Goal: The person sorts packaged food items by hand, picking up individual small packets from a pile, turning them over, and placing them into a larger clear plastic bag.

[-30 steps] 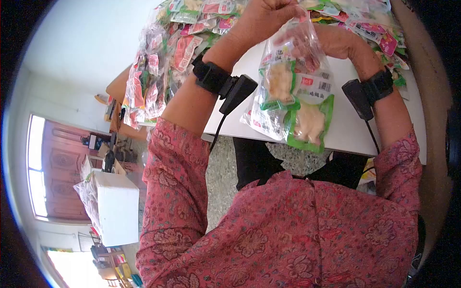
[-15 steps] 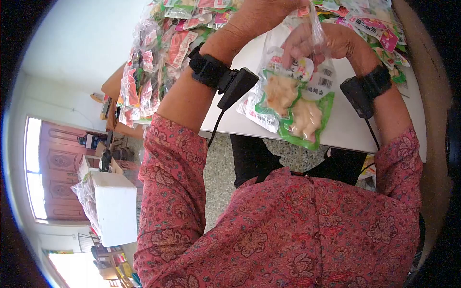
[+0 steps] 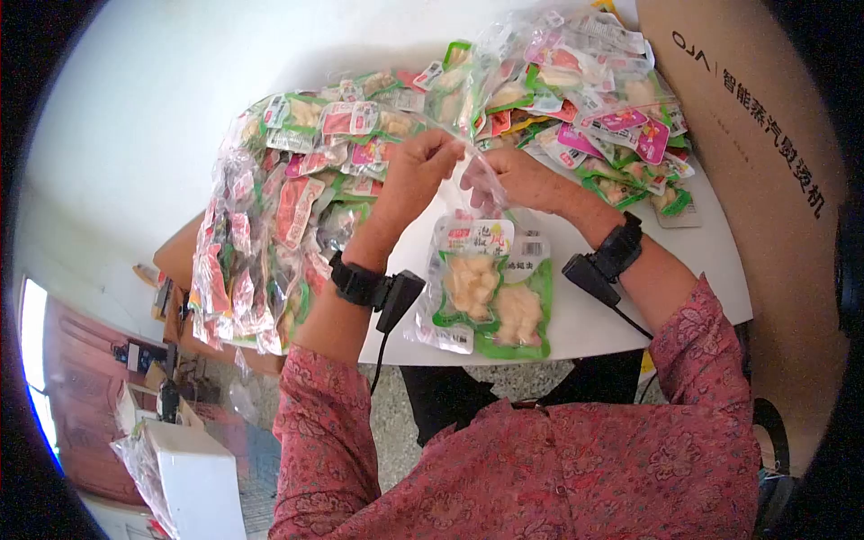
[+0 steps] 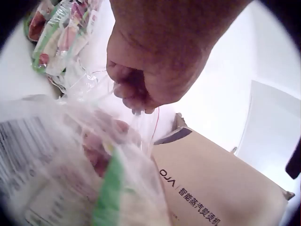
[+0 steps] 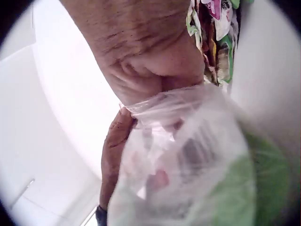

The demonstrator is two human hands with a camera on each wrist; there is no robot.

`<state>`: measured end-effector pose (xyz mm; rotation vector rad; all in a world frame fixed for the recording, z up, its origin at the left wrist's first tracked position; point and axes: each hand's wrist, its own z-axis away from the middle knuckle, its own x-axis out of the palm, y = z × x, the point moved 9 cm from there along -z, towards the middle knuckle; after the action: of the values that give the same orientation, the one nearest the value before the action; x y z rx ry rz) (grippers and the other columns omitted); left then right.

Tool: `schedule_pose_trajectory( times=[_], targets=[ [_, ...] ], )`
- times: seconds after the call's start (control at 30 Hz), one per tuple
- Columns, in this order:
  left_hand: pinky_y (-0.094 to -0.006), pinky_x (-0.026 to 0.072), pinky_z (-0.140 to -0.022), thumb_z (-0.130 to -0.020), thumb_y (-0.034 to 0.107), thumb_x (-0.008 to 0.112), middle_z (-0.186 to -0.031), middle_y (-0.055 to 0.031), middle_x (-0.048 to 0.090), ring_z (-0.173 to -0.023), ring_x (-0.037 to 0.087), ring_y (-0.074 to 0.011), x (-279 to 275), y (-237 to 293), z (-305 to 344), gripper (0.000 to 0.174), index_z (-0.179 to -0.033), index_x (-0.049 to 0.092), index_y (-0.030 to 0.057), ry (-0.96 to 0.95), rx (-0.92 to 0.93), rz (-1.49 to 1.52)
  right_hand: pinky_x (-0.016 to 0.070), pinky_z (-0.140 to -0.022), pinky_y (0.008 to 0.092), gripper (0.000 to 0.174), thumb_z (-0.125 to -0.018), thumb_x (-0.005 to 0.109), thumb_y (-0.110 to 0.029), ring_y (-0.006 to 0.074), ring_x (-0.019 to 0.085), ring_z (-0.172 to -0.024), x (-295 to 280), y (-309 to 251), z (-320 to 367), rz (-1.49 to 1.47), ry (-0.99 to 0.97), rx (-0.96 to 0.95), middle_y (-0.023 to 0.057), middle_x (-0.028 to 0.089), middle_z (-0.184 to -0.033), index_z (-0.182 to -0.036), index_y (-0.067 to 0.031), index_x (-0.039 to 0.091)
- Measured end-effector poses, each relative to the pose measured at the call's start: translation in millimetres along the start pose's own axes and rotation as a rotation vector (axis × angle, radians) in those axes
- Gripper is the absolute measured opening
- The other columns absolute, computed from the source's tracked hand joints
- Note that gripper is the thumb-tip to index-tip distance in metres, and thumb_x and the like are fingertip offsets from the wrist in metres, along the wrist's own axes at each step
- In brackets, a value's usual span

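Observation:
A clear plastic bag (image 3: 423, 315) hangs upright at the table's front, with white-and-green food packets (image 3: 517, 315) inside showing pale, lumpy food. At the bag's top, my left hand (image 3: 421, 175) pinches the plastic between thumb and curled fingers. My right hand (image 3: 531, 184) reaches into the bag's mouth from the other side. Its loosely bent fingers (image 4: 96, 146) show through the plastic in the left wrist view, above the packets. In the right wrist view the bag's rim (image 5: 164, 99) lies across that hand and hides its fingertips.
Bagged packets (image 3: 297, 207) are heaped on the left of the white table (image 3: 576, 310), and another pile (image 3: 585, 99) lies at the back right. A large cardboard box (image 3: 729, 180) stands along the right side. A white box (image 3: 193, 477) is at lower left.
The head view has tilted up, showing more of the table and piles. My left hand has come down beside my right at the bag's mouth, and the right hand's fingers sit higher above the packets.

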<state>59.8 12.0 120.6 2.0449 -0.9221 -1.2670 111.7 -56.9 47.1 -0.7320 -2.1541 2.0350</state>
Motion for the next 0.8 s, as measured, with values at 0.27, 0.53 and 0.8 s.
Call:
schedule_pose_trajectory(
  times=[0.27, 0.53, 0.8],
  targets=[
    [-0.019, 0.0288, -0.045, -0.087, 0.018, 0.052, -0.057, 0.0033, 0.046, -0.049, 0.039, -0.0043, 24, -76, 4, 0.018, -0.074, 0.056, 0.0053, -0.093, -0.118, 0.38, 0.0428, -0.054, 0.0214, 0.016, -0.083, 0.052, -0.014, 0.0061, 0.052, -0.065, -41, 30, 2, 0.106, 0.284, 0.042, 0.0008, 0.058, -0.075, -0.092, -0.0043, 0.06],
    [-0.0172, 0.0328, -0.047, -0.088, 0.025, 0.05, -0.068, 0.0041, 0.049, -0.056, 0.042, -0.0024, 50, -109, 17, 0.018, -0.091, 0.056, 0.0085, -0.255, -0.306, 0.653, 0.0454, -0.057, 0.0213, 0.023, -0.085, 0.05, -0.013, 0.0105, 0.057, -0.071, -71, 67, 4, -0.094, 0.454, 0.172, 0.0059, 0.06, -0.09, -0.106, -0.0018, 0.053],
    [-0.0177, 0.0368, -0.046, -0.088, 0.028, 0.043, -0.074, 0.0014, 0.051, -0.055, 0.043, -0.0037, 47, -104, 15, 0.026, -0.1, 0.052, 0.0076, -0.278, -0.291, 0.895, 0.0471, -0.062, 0.0243, 0.034, -0.085, 0.048, -0.009, 0.015, 0.058, -0.082, -82, 39, -17, 0.049, 0.51, 0.125, 0.0079, 0.053, -0.11, -0.118, -0.0038, 0.047]
  ],
)
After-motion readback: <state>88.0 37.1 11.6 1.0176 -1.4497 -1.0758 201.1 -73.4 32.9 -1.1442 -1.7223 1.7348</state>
